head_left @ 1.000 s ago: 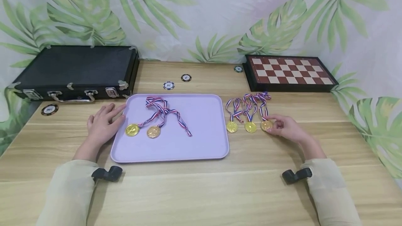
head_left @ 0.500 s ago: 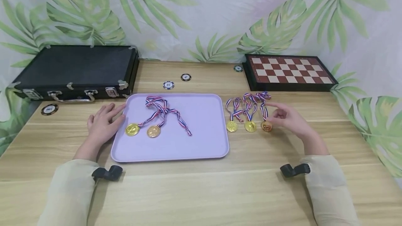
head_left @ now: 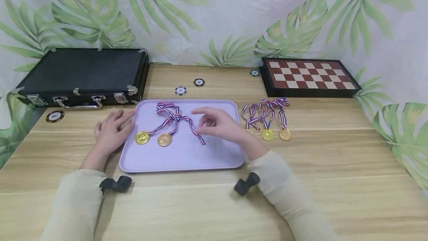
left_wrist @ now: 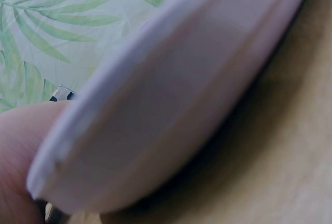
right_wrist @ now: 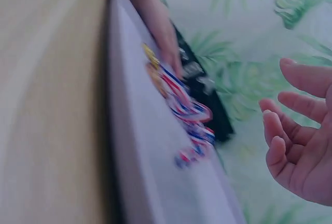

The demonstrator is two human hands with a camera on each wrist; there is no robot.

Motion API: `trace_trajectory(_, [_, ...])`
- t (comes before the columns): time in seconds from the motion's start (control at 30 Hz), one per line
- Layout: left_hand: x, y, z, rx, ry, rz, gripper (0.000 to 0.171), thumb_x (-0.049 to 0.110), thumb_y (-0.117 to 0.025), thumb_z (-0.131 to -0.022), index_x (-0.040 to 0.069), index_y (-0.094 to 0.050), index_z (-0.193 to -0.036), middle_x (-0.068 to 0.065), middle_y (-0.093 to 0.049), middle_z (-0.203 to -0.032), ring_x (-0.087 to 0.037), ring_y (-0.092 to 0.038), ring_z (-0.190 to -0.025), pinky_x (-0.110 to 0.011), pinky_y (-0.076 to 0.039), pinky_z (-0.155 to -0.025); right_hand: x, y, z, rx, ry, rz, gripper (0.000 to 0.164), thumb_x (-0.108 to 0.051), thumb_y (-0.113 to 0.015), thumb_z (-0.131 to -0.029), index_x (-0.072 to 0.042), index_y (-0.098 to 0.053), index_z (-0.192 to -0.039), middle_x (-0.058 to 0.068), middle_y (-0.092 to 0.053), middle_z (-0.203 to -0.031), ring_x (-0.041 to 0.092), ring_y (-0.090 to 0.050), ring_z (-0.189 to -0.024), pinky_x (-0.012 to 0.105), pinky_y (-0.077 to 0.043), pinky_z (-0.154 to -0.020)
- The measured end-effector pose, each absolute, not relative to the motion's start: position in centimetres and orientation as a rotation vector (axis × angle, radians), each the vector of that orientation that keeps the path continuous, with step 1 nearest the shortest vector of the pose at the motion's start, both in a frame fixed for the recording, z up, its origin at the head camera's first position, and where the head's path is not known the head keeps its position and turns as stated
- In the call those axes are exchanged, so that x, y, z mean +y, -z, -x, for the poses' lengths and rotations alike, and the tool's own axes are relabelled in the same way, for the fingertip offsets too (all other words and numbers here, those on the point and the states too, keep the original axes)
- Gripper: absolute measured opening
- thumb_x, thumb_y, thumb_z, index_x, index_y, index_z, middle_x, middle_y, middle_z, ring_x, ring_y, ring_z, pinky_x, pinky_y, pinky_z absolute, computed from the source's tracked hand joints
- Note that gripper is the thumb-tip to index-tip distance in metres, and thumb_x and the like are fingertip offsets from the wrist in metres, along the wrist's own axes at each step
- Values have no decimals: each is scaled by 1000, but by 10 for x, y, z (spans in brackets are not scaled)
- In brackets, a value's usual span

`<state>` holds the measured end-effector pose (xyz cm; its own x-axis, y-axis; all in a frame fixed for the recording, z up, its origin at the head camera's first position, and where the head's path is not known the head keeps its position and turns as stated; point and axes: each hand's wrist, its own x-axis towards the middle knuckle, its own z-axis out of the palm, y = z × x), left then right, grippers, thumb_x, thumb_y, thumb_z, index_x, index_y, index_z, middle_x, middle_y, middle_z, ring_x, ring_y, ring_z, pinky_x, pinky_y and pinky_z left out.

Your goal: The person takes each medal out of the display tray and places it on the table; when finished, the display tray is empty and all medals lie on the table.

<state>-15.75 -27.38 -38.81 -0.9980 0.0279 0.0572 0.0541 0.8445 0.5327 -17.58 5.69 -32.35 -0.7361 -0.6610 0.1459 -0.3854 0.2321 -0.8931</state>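
A lilac tray (head_left: 214, 159) carries a gold medal (head_left: 142, 137) and a bronze-coloured medal (head_left: 165, 140), their striped ribbons (head_left: 168, 112) tangled together. My left hand (head_left: 112, 131) rests on the table with its fingers against the tray's left edge. Over the tray's right half hovers my right hand (head_left: 219, 124), thumb and forefinger apart, with nothing between them; the right wrist view shows its fingers (right_wrist: 277, 125) loosely bent. Right of the tray, three medals lie in a row: a bronze-toned medal (head_left: 285, 134), a gold one (head_left: 268, 135), and another mostly hidden by my wrist.
A black case (head_left: 80, 73) stands at the back left, a chessboard box (head_left: 311, 77) at the back right. Several poker chips lie about, including a black chip (head_left: 55, 116) left of my left hand and a blue-white chip (head_left: 180, 90) behind the tray.
My right hand has left the rightmost medal and swung left over the tray. That medal now lies straight in the row. The left hand has stayed by the tray.
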Motion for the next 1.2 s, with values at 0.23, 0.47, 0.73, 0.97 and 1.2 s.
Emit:
trace_trajectory(0.23, [-273,388,157,-2966,863,69,49,38,-36,-90,11,-38,-130,-27,-21,-134,-42,-4,-124,-60,8,-90,1,346,171,2211,1377,845,45,-10,-67,-75,-3,-51,-116,1,-59,-74,11,-53,-62,23,-44,-50])
trace_trajectory(0.47, [-274,388,156,-2971,864,61,49,38,-36,-90,11,-38,-131,-27,-20,-135,-42,-4,-124,-60,8,-90,-30,365,166,2600,946,848,53,-38,-66,-74,-11,-53,-117,-7,-56,-77,4,-49,-73,16,-38,-64])
trace_trajectory(0.73, [-273,387,157,-2961,869,68,48,37,-36,-90,12,-38,-130,-26,-22,-134,-41,-5,-124,-60,8,-90,-44,373,157,2910,579,775,51,-54,-63,-68,-26,-58,-110,-3,-50,-86,9,-45,-75,24,-36,-49])
trace_trajectory(0.97, [-272,387,158,-2962,870,86,47,36,-36,-90,12,-37,-131,-26,-22,-134,-41,-5,-124,-60,7,-89,-37,376,151,2881,638,806,43,-40,-66,-73,-29,-55,-113,-3,-44,-92,8,-44,-78,21,-35,-57])
trace_trajectory(1.2, [-273,385,157,-2962,868,81,48,36,-36,-90,12,-38,-131,-26,-22,-134,-42,-5,-124,-60,7,-90,-25,376,149,2740,797,1020,39,-22,-61,-80,-23,-50,-118,-4,-55,-101,7,-50,-90,21,-39,-75])
